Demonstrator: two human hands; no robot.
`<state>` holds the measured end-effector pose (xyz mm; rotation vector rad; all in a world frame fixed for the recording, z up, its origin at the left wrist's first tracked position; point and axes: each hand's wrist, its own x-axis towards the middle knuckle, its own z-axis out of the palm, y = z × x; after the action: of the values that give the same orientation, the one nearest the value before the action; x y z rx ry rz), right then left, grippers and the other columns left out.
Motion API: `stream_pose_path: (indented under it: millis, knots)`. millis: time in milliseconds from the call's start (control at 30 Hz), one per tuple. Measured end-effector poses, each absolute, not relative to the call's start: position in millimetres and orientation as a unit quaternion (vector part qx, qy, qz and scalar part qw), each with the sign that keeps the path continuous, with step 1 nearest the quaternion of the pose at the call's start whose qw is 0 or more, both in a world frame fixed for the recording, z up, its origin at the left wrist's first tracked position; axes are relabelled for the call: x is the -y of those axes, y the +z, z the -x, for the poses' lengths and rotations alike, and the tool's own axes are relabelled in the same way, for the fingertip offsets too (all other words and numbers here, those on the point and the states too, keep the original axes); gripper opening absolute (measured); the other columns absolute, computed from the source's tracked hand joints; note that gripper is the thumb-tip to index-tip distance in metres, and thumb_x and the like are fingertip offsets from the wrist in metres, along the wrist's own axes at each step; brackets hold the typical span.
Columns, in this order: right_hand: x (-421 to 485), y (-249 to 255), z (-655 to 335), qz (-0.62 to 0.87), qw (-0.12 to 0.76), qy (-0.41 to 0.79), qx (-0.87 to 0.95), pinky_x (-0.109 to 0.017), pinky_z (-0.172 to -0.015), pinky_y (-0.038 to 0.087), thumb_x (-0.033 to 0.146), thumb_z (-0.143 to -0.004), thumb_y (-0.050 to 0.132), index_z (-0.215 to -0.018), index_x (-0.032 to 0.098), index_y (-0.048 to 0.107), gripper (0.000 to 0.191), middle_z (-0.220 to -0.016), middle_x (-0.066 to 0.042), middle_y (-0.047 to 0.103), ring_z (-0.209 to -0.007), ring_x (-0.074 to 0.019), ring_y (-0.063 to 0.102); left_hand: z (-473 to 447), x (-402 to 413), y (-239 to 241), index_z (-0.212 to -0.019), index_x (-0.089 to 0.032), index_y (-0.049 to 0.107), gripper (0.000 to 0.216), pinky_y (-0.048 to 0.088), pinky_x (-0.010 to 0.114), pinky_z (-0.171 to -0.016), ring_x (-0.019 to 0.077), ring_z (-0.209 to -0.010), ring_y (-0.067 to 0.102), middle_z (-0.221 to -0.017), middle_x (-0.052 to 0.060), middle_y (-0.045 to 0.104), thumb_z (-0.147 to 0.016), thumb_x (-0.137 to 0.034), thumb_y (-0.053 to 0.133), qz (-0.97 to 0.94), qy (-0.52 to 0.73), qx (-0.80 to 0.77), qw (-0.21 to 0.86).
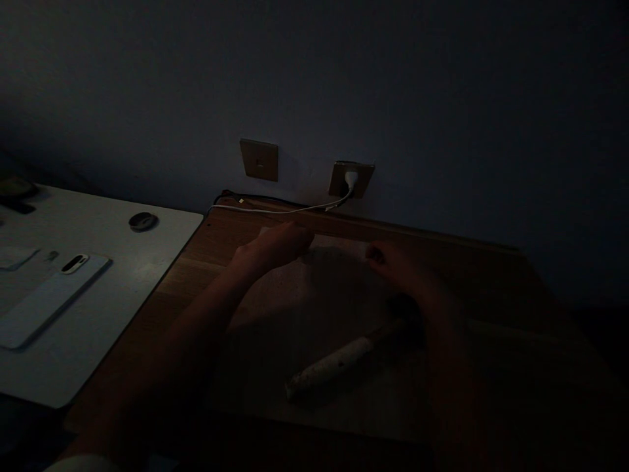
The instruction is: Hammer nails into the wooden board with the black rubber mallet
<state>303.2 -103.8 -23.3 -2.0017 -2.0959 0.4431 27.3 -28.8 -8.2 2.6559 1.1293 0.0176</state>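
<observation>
Pale sheet (304, 308) lies flat on the wooden desk (196, 262), mid-frame, its far edge close to the wall. I've got both hands at that far edge. The left hand (278, 246) is on the sheet's far left corner, fingers curled in. The right hand (393, 262) is near the far right part, knuckles bent too. It's v. dark, so I can't tell whether either hand pinches the sheet or just rests on it.

A hammer (344, 360) lies on the sheet nearer me, at a slant. Its pale handle points down-left and its dark head sits just beside my right wrist, w/ neither hand on it.

Behind, on the wall: a blank plate (259, 159), then a socket (361, 187) w/ a white plug (350, 178). Its white cable (275, 210) runs left along the desk's back edge.

To the left a white table (122, 295) butts against the desk. It carries a phone (49, 298) lying camera side up and a small round thing (143, 221), well apart from my hands.
</observation>
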Motion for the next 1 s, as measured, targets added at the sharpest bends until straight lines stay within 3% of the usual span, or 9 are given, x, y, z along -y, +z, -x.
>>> stream_pose_path:
  millis: [100,200,333,467,600,700,767,900,1000]
  knots:
    - [104,-20,-300,0.672,0.133,0.156,0.712,-0.032,-0.079,0.051,0.013,-0.088,0.065,-0.091,0.023,0.070,0.012,-0.097,-0.007,0.077,-0.090,-0.0231,0.071,-26,26,-4,-0.083,-0.016,0.073,0.013,0.043,0.026,-0.068,0.0157,-0.075,0.065,-0.084,0.005,0.074,-0.094,-0.017,0.067,-0.902,0.080,-0.365,0.215]
    - [104,-17,-295,0.661,0.166,0.183,0.708,-0.032,-0.080,0.052,0.018,-0.088,0.063,-0.091,0.024,0.070,0.010,-0.097,-0.006,0.078,-0.091,-0.0221,0.071,-22,22,-1,-0.083,-0.015,0.069,0.016,0.043,0.024,-0.063,0.0111,-0.063,0.057,-0.071,0.000,0.065,-0.095,-0.026,0.070,-0.825,0.181,-0.328,0.422]
    - [110,0,-284,0.634,0.303,0.343,0.623,-0.029,-0.063,0.047,0.029,-0.082,0.062,-0.085,0.024,0.067,0.007,-0.077,-0.002,0.067,-0.069,-0.0181,0.060,-21,16,-3,-0.087,-0.014,0.064,0.011,0.044,0.019,-0.062,0.0068,-0.062,0.052,-0.074,-0.002,0.059,-0.096,-0.021,0.065,-0.598,0.301,-0.316,0.672]
    - [112,23,-274,0.526,0.532,0.497,0.439,-0.025,-0.051,0.037,0.029,-0.082,0.055,-0.078,0.026,0.056,0.005,-0.066,0.003,0.043,-0.058,-0.0148,0.042,-30,14,-5,-0.082,-0.015,0.059,0.021,0.043,0.016,-0.059,0.0060,-0.063,0.048,-0.075,0.000,0.056,-0.099,-0.009,0.049,-0.426,0.347,-0.354,0.757]
    - [106,26,-275,0.442,0.612,0.557,0.347,-0.019,-0.045,0.032,0.032,-0.087,0.059,-0.069,0.024,0.053,0.020,-0.064,0.005,0.034,-0.055,-0.0118,0.032,-44,17,-8,-0.076,-0.018,0.052,0.025,0.032,0.016,-0.048,0.0064,-0.057,0.044,-0.070,-0.001,0.050,-0.100,-0.019,0.047,-0.364,0.353,-0.348,0.788]
    - [102,17,-278,0.427,0.612,0.568,0.348,-0.018,-0.038,0.022,0.035,-0.077,0.071,-0.062,0.023,0.049,0.030,-0.061,0.006,0.034,-0.050,-0.0089,0.026,-49,19,-17,-0.071,-0.020,0.048,0.026,0.025,0.019,-0.046,0.0063,-0.051,0.036,-0.065,-0.004,0.043,-0.096,-0.026,0.053,-0.444,0.336,-0.357,0.750]
    - [100,9,-277,0.504,0.567,0.515,0.399,-0.021,-0.037,0.019,0.040,-0.080,0.068,-0.061,0.025,0.046,0.033,-0.058,0.007,0.034,-0.047,-0.0093,0.024,-48,20,-24,-0.068,-0.020,0.047,0.028,0.025,0.021,-0.049,0.0072,-0.051,0.034,-0.062,-0.006,0.041,-0.093,-0.028,0.058,-0.571,0.308,-0.397,0.649]
    - [99,-6,-271,0.707,0.362,0.281,0.538,-0.028,-0.050,0.037,0.041,-0.091,0.057,-0.066,0.026,0.055,0.030,-0.057,0.003,0.050,-0.049,-0.0142,0.046,-43,21,-28,-0.080,-0.017,0.070,0.015,0.036,0.025,-0.061,0.0131,-0.064,0.054,-0.072,-0.001,0.061,-0.088,-0.030,0.072,-0.799,0.164,-0.449,0.365]
    - [98,-16,-268,0.738,0.287,0.218,0.570,-0.033,-0.067,0.046,0.032,-0.085,0.067,-0.065,0.024,0.063,0.022,-0.066,-0.002,0.066,-0.068,-0.0217,0.065,-41,24,-25,-0.104,-0.018,0.080,0.020,0.044,0.027,-0.069,0.0185,-0.077,0.066,-0.088,0.004,0.074,-0.087,-0.028,0.074,-0.856,0.053,-0.430,0.283]
